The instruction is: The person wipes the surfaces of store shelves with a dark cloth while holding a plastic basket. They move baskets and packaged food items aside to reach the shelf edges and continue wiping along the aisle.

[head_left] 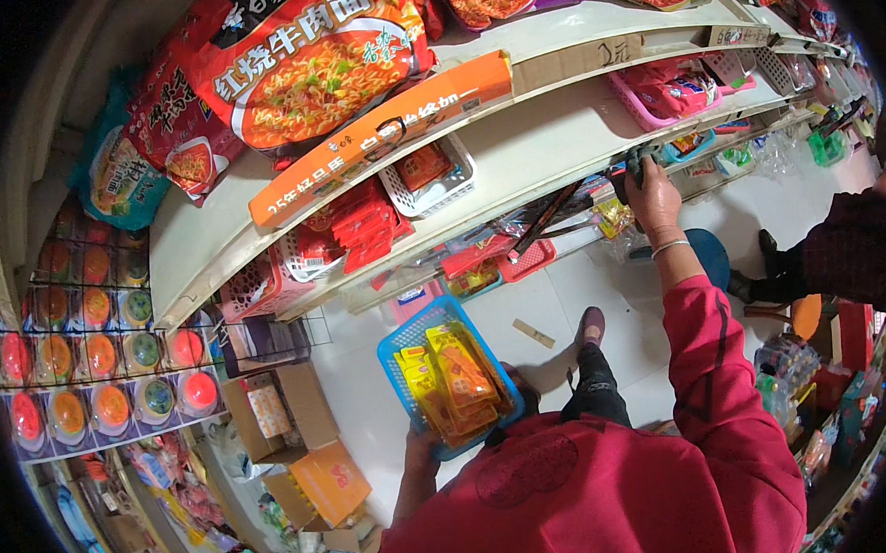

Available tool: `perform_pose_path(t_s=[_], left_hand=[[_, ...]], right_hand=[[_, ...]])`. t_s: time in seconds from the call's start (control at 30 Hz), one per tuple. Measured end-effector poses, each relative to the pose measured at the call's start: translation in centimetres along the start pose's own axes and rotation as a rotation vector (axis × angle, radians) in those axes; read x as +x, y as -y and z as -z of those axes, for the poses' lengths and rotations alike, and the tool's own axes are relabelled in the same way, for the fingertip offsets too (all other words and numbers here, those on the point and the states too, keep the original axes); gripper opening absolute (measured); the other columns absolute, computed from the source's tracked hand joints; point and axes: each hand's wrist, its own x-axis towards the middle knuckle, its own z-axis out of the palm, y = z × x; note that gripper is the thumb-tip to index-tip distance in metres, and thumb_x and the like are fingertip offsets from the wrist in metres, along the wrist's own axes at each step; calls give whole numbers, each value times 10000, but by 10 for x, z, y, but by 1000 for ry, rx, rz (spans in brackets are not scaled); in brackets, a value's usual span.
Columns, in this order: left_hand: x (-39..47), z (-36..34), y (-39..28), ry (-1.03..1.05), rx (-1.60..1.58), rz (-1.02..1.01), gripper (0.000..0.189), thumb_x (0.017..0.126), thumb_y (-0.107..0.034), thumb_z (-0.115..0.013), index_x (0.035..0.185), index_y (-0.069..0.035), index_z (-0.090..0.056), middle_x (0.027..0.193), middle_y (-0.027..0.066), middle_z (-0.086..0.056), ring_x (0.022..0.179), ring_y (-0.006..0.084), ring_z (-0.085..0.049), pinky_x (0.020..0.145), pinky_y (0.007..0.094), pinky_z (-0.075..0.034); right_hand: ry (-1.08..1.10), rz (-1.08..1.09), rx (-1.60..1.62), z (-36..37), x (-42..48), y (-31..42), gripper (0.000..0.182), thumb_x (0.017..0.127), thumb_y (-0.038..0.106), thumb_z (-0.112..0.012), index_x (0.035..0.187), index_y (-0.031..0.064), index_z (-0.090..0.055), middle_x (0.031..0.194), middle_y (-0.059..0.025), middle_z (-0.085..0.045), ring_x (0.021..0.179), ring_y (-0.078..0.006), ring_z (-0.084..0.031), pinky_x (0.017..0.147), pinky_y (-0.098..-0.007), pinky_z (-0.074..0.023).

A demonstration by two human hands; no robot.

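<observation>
My left hand (pixel 422 449) grips the near end of a blue plastic basket (pixel 392 358), held low in front of my body. Several yellow snack packets (pixel 457 370) lie piled inside it. My right arm reaches forward, and my right hand (pixel 654 199) is closed around a dark cloth (pixel 638 161). The cloth touches the front edge of a white shelf (pixel 548 139). Right of the cloth, a pink basket (pixel 633 105) with red packets stands on that shelf. Farther left along it sits a white basket (pixel 464 170) holding a few packets.
Large instant noodle bags (pixel 319 65) fill the shelf above, behind an orange cardboard strip (pixel 383 141). Lower left are open cardboard boxes (pixel 311 411) and a rack of round, colourful toys (pixel 109 354). A blue stool (pixel 706 259) and another person (pixel 840 256) are at right.
</observation>
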Motion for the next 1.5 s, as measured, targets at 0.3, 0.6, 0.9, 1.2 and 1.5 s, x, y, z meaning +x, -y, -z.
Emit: perform_pose_path(t_s=[0.3, 0.6, 0.9, 1.2, 1.5], left_hand=[[5, 18, 8, 20, -18, 17, 666, 547, 27, -487, 1207, 30, -399, 1081, 123, -548, 955, 270, -571, 808, 335, -486], [4, 32, 11, -10, -54, -38, 650, 559, 23, -492, 1202, 31, -403, 1065, 126, -553, 934, 275, -578, 802, 338, -488], [-4, 52, 19, -24, -41, -35, 645, 578, 6, -532, 1210, 12, -401, 1076, 110, -548, 941, 248, -573, 803, 340, -488], [-6, 55, 29, -51, -156, -10, 677, 559, 45, -483, 1227, 9, -379, 1093, 117, -535, 956, 266, -566, 801, 342, -491], [-17, 74, 40, -145, -182, 1, 697, 568, 78, -435, 1256, 1, -360, 1087, 123, -539, 964, 274, -564, 821, 353, -489]], right_hand=[[214, -26, 124, -17, -18, 66, 357, 744, 301, -576, 935, 14, -482, 808, -246, -602, 760, -398, -590, 684, -465, -477], [510, 290, 134, -30, -79, 193, 393, 722, 286, -587, 897, -56, -504, 801, -219, -616, 748, -358, -609, 681, -424, -495], [600, 552, 175, -42, -103, 242, 350, 721, 274, -572, 876, -36, -528, 819, -212, -616, 752, -348, -612, 673, -406, -496], [626, 478, 205, -39, -109, 251, 385, 717, 292, -562, 922, -32, -531, 817, -202, -618, 776, -345, -608, 681, -413, -494], [677, 620, 256, -61, -140, 308, 358, 707, 279, -548, 909, -17, -526, 825, -202, -622, 756, -349, -613, 679, -415, -501]])
